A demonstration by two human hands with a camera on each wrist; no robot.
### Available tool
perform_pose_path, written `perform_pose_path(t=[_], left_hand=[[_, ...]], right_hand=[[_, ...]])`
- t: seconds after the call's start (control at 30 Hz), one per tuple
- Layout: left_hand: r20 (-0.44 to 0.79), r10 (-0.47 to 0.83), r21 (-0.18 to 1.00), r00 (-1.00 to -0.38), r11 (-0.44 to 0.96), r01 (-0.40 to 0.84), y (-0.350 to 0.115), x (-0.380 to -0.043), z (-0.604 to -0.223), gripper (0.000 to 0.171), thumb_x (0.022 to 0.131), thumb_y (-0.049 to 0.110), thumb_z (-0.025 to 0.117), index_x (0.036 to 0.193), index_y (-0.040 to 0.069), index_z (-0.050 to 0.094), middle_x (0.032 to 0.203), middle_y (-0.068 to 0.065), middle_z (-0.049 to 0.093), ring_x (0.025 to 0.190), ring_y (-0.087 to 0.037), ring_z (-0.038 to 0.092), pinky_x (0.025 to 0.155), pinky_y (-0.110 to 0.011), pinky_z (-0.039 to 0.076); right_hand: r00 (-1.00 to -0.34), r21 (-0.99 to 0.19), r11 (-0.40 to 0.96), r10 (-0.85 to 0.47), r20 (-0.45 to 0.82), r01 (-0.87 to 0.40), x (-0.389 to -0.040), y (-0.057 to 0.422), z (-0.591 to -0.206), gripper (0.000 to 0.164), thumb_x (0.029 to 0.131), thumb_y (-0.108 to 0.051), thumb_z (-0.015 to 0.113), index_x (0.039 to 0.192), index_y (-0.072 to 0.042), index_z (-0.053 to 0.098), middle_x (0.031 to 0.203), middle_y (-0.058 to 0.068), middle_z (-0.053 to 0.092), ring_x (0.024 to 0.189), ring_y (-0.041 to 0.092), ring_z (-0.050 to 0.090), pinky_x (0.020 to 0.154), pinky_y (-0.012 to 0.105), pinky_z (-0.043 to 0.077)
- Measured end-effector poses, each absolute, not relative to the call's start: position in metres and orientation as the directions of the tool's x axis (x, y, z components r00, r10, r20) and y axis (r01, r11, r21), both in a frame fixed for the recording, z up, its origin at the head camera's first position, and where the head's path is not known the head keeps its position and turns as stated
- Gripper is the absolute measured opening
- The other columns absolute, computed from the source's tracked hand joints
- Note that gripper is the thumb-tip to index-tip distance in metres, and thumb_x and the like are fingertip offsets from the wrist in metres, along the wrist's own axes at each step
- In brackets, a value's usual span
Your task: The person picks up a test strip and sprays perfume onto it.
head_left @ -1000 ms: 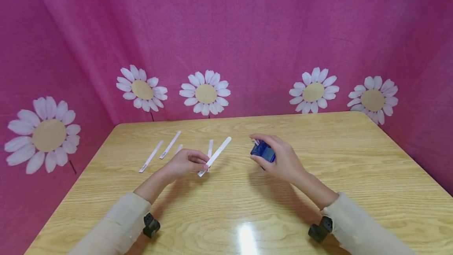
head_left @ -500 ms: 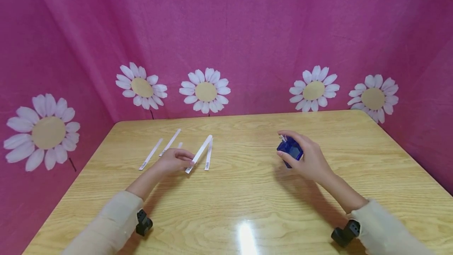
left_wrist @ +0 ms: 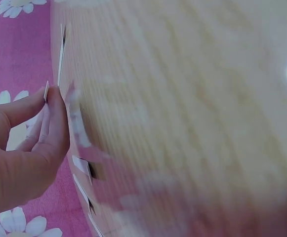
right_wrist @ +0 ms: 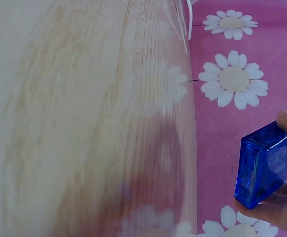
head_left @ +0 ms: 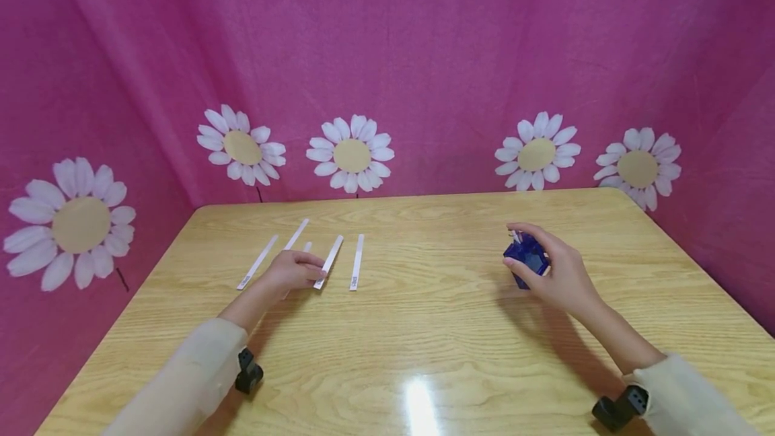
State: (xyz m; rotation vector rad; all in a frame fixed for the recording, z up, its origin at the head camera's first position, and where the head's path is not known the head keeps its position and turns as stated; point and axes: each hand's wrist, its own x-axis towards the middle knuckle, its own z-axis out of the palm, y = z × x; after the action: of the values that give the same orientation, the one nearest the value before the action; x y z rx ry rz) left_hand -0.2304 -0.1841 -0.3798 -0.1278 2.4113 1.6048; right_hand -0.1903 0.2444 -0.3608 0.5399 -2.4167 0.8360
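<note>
My left hand (head_left: 295,270) pinches a white paper test strip (head_left: 331,258) by its lower, printed end, low over the left part of the table. In the left wrist view thumb and fingertips close on the strip's edge (left_wrist: 46,92). To its right lies a similar strip (head_left: 357,262). More strips lie to its left, among them one strip (head_left: 258,262) at the far left, and the hand partly covers some. My right hand (head_left: 566,274) grips a blue glass perfume bottle (head_left: 533,256) above the table, thumb and fingers on opposite sides. In the right wrist view the bottle (right_wrist: 262,168) looks tilted.
The wooden table (head_left: 424,328) reflects a bright light near its front. A pink curtain (head_left: 424,73) with white daisies stands behind the table and along its sides. A small black camera (head_left: 248,372) sits on the left wrist, another camera (head_left: 620,409) on the right.
My right hand has moved right with the perfume bottle, away from the strips. The left hand has carried its strip left and lower, beside the strip on the table.
</note>
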Motion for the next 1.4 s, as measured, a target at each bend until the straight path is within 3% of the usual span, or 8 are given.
perform_pose_path(t=[0.23,0.47,0.57,0.7,1.0,1.1,1.33,1.4], left_hand=[[-0.234,0.003,0.872,-0.972,0.442,-0.208,-0.183,-0.234,-0.38,0.031,0.082,0.003,0.069,0.11,-0.011,0.064,0.088,-0.009,0.07,0.071,-0.006,0.065,0.067,-0.019,0.055],[-0.083,-0.033,0.779,-0.996,0.621,-0.086,-0.182,-0.238,-0.377,0.019,0.081,0.005,0.071,0.097,-0.005,0.07,0.09,-0.018,0.073,0.065,-0.008,0.064,0.061,-0.019,0.051],[-0.031,-0.008,0.741,-0.999,0.671,-0.029,-0.181,-0.239,-0.378,0.017,0.081,0.006,0.07,0.095,-0.003,0.07,0.09,-0.018,0.072,0.069,-0.011,0.063,0.062,-0.019,0.049],[0.022,0.053,0.711,-0.998,0.701,0.053,-0.174,-0.238,-0.379,0.017,0.081,0.007,0.07,0.095,-0.003,0.07,0.088,-0.017,0.072,0.077,-0.018,0.065,0.066,-0.021,0.049],[0.061,0.202,0.684,-0.977,0.704,0.189,-0.151,-0.237,-0.381,0.018,0.078,0.003,0.074,0.093,-0.006,0.069,0.088,-0.018,0.071,0.08,-0.022,0.066,0.071,-0.025,0.054],[0.048,0.212,0.676,-0.976,0.712,0.188,-0.143,-0.237,-0.382,0.024,0.074,0.004,0.078,0.093,-0.006,0.068,0.088,-0.018,0.07,0.08,-0.021,0.066,0.075,-0.028,0.055],[0.02,0.23,0.698,-0.973,0.694,0.178,-0.127,-0.237,-0.382,0.032,0.067,-0.001,0.08,0.095,-0.007,0.065,0.088,-0.016,0.067,0.079,-0.017,0.062,0.075,-0.027,0.054],[0.013,0.256,0.706,-0.967,0.682,0.19,-0.124,-0.236,-0.382,0.032,0.066,-0.007,0.077,0.096,-0.009,0.065,0.087,-0.016,0.066,0.077,-0.016,0.061,0.075,-0.025,0.055]], right_hand=[[-0.775,-0.432,0.738,-0.191,0.602,-0.518,-0.185,0.252,-0.361,0.054,0.079,-0.014,0.078,0.129,-0.016,0.058,0.12,0.015,0.066,0.097,0.031,0.067,0.075,0.048,0.058],[-0.793,-0.425,0.769,-0.169,0.586,-0.478,-0.183,0.259,-0.36,0.053,0.08,-0.016,0.078,0.129,-0.015,0.058,0.123,0.015,0.065,0.102,0.032,0.066,0.081,0.046,0.057],[-0.797,-0.43,0.769,-0.164,0.581,-0.472,-0.183,0.262,-0.361,0.053,0.08,-0.017,0.077,0.13,-0.016,0.058,0.123,0.015,0.065,0.101,0.032,0.066,0.083,0.024,0.055],[-0.796,-0.443,0.762,-0.154,0.585,-0.473,-0.183,0.266,-0.363,0.054,0.08,-0.017,0.078,0.13,-0.017,0.058,0.122,0.015,0.066,0.096,0.031,0.066,0.079,-0.004,0.035],[-0.798,-0.459,0.754,-0.14,0.586,-0.469,-0.181,0.273,-0.366,0.053,0.08,-0.017,0.078,0.129,-0.017,0.059,0.119,0.014,0.067,0.093,-0.017,0.049,0.075,-0.004,0.038],[-0.796,-0.448,0.765,-0.135,0.59,-0.462,-0.181,0.275,-0.368,0.053,0.08,-0.017,0.078,0.129,-0.019,0.059,0.121,0.015,0.066,0.094,-0.011,0.053,0.073,-0.004,0.038],[-0.799,-0.437,0.776,-0.14,0.585,-0.455,-0.179,0.273,-0.369,0.053,0.08,-0.018,0.078,0.129,-0.019,0.059,0.121,0.015,0.066,0.095,0.026,0.064,0.076,-0.005,0.035],[-0.799,-0.439,0.772,-0.144,0.584,-0.46,-0.18,0.273,-0.369,0.053,0.08,-0.018,0.078,0.129,-0.018,0.059,0.121,0.016,0.066,0.095,0.024,0.065,0.075,-0.004,0.037]])
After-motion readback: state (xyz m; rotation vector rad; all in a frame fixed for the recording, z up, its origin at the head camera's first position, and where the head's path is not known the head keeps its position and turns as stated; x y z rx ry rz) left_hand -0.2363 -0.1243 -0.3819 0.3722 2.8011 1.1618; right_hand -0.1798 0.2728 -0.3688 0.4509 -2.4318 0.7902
